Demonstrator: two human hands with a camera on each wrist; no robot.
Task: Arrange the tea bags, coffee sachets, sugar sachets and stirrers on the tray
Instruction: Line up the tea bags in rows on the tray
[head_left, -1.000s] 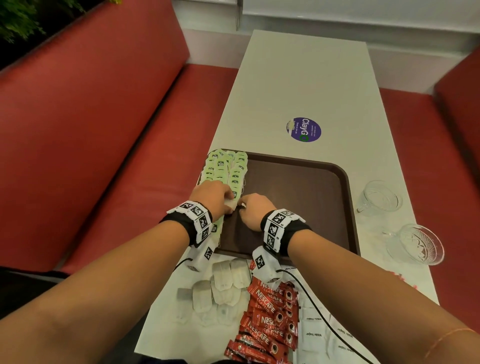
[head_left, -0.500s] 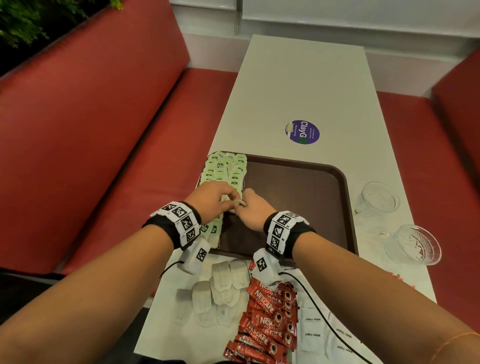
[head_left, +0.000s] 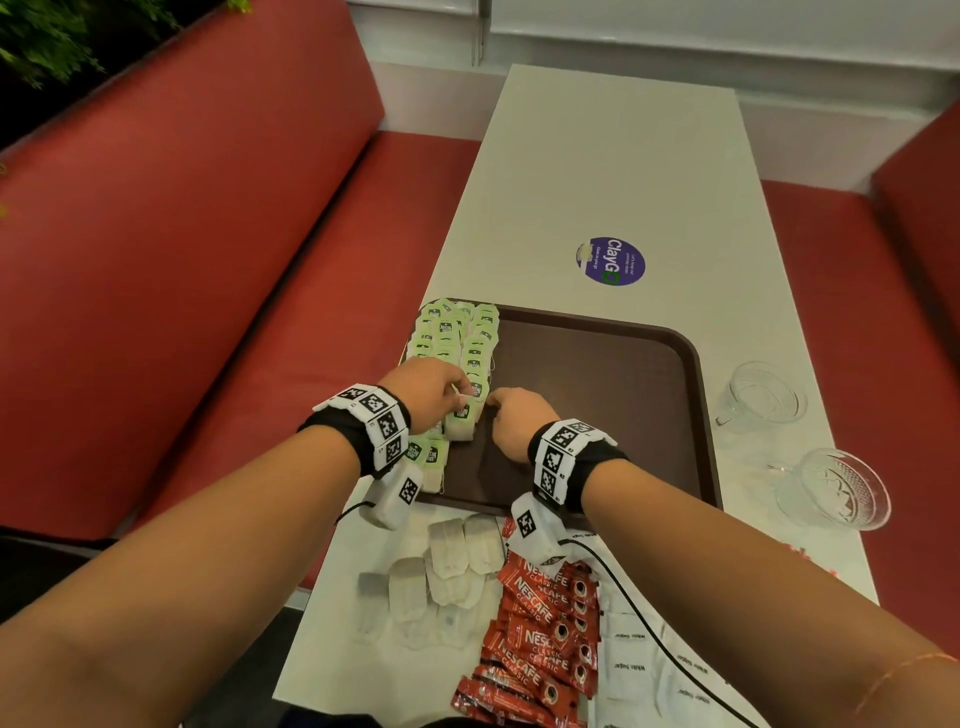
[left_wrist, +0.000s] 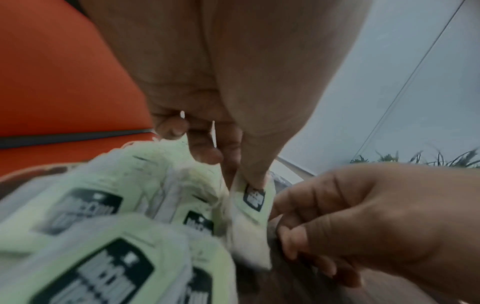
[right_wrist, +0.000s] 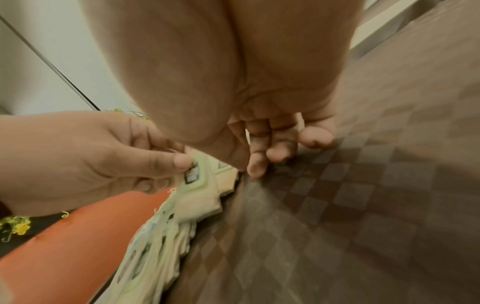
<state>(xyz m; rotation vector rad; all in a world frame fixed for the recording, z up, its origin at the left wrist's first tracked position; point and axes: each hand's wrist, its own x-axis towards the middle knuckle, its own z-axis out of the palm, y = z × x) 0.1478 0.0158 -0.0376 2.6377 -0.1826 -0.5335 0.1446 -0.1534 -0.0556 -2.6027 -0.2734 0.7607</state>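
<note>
Tea bags with pale green paper tags (head_left: 457, 338) are laid in overlapping rows along the left side of the dark brown rectangular plastic tray (head_left: 597, 395). One more green-tagged tea bag (head_left: 462, 423) is pinched by its tag between thumb and forefinger of the left hand (head_left: 428, 392), at the near end of the inner row; its pouch hangs against the neighbouring bags. The right hand (head_left: 511, 423) is seen beside it with fingers loosely curled, tips on or just above the tray floor; nothing is held in it, as the right wrist view confirms.

Off the tray, on the white table (head_left: 613, 171), plain white tea bags (head_left: 447, 577), red Nescafe coffee sachets (head_left: 545, 629) and white sugar sachets (head_left: 631, 662) are noted, unplaced. Stirrers cannot be identified.

Risks judged from this state:
- Rows are loosely shingled and the outermost bags lie on the tray's left rim, which sits at the table edge; a nudge from the left wrist could push some over onto the red bench.
- Strings and tags could snag on the held bag, so that neighbours are dragged out of line on release.
- The black cable (head_left: 639, 613) from the right wrist lies across the sachets and could sweep them when the arm is drawn back.
- Two clear glass cups (head_left: 761, 397) stand just beside the tray's right side and could be knocked.
</note>
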